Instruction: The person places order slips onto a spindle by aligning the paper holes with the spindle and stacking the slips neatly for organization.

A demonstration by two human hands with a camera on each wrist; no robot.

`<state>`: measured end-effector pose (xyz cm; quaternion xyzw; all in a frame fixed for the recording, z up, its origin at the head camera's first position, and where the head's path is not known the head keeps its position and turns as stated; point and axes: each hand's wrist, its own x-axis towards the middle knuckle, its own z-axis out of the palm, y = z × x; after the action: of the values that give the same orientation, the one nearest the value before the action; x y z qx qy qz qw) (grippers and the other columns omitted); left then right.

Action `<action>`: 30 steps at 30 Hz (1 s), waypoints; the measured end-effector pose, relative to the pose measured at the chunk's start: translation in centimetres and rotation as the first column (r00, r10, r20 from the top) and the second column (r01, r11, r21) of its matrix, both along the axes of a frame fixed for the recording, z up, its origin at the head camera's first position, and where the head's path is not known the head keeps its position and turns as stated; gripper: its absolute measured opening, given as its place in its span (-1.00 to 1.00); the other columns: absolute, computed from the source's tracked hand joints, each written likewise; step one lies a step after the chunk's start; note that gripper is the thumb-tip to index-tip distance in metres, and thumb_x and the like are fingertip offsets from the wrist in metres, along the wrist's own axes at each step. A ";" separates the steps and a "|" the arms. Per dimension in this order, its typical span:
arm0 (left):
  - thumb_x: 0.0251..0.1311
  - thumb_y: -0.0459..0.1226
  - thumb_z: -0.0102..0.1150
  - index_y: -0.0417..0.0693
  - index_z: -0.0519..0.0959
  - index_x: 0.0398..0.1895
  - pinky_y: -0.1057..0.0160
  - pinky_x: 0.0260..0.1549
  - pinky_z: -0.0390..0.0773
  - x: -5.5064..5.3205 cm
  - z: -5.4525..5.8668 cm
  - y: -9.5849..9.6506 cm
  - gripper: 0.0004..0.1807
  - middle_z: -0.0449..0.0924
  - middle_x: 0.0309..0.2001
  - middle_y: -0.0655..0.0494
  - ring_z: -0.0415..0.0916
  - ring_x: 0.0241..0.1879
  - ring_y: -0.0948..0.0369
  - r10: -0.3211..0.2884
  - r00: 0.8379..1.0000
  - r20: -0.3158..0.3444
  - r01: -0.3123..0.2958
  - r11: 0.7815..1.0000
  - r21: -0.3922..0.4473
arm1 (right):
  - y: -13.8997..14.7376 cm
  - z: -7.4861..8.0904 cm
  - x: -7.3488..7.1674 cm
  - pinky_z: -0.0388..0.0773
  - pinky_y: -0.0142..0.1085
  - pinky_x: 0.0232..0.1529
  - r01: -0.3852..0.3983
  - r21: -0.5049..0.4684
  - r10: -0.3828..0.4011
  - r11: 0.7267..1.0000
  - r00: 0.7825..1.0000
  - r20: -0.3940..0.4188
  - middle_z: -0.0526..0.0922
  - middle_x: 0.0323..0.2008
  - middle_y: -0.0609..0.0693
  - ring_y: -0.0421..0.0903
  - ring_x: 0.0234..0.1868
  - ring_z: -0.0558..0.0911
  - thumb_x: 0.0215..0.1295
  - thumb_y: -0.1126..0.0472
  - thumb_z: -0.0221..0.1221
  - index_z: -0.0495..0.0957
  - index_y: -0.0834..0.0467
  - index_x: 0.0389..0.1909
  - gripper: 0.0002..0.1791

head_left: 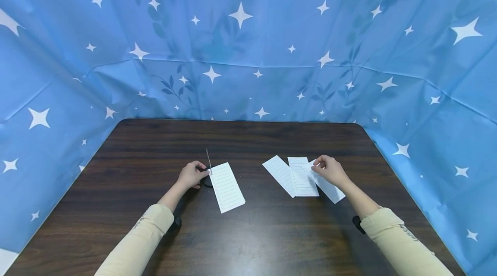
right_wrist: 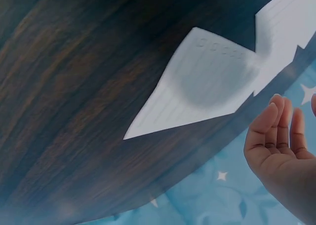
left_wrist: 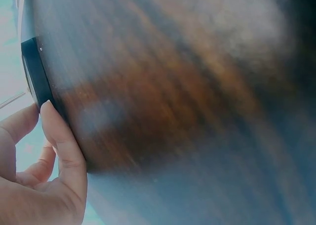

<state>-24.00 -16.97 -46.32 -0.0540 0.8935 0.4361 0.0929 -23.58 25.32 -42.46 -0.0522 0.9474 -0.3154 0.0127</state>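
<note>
At the left of the head view, my left hand (head_left: 191, 175) pinches the edge of a bill spike's dark base (left_wrist: 35, 72). Its thin metal rod (head_left: 208, 158) points up, and a lined white slip (head_left: 228, 187) lies against the rod by its top left corner, covering part of the base. My right hand (head_left: 331, 171) hovers over the upper end of a lined paper slip (head_left: 333, 191), its fingers loosely bent and holding nothing in the right wrist view. Beside that slip are a middle slip (head_left: 303, 177) and a slanted left slip (head_left: 280, 175), their lower ends close together.
The dark wooden table (head_left: 248, 233) has rounded far corners. A blue curtain (head_left: 248, 43) with white stars hangs behind it and along both sides. Bare tabletop lies between the spiked slip and the fanned slips.
</note>
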 end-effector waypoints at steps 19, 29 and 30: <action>0.22 -0.25 0.16 -0.27 0.48 -0.08 0.32 -0.66 0.58 0.1 -0.2 0.0 -0.71 0.32 -0.59 0.10 0.32 -0.74 0.30 0.002 1.000 -0.002 -0.002 1.000 -0.011 | 3.0 -1.3 0.0 0.45 -0.19 -0.39 -0.013 0.124 0.007 0.992 0.998 0.055 0.49 -0.26 0.29 0.04 -0.33 0.47 0.20 0.13 0.24 0.40 0.47 -0.05 -0.49; 0.22 -0.27 0.16 -0.29 0.48 -0.08 0.33 -0.67 0.58 0.1 -0.2 0.0 -0.71 0.33 -0.58 0.10 0.33 -0.76 0.30 0.008 1.000 -0.011 -0.008 1.000 -0.016 | 3.7 -1.4 0.1 0.50 -0.04 -0.26 -0.009 0.223 -0.018 0.975 0.993 0.117 0.45 -0.18 0.39 0.17 -0.23 0.50 0.13 0.05 0.29 0.33 0.52 0.02 -0.33; 0.22 -0.27 0.16 -0.30 0.48 -0.08 0.33 -0.68 0.58 0.1 -0.2 0.1 -0.71 0.33 -0.58 0.09 0.33 -0.75 0.30 0.005 1.000 -0.013 -0.005 1.000 -0.018 | 3.8 -1.3 0.1 0.50 -0.02 -0.25 -0.006 0.227 -0.022 0.974 0.992 0.121 0.45 -0.18 0.40 0.19 -0.21 0.50 0.13 0.05 0.30 0.33 0.52 0.02 -0.32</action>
<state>-23.94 -16.91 -46.55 -0.0540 0.8979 0.4285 0.0854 -23.51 29.10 -43.80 -0.0271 0.9749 -0.2076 0.0757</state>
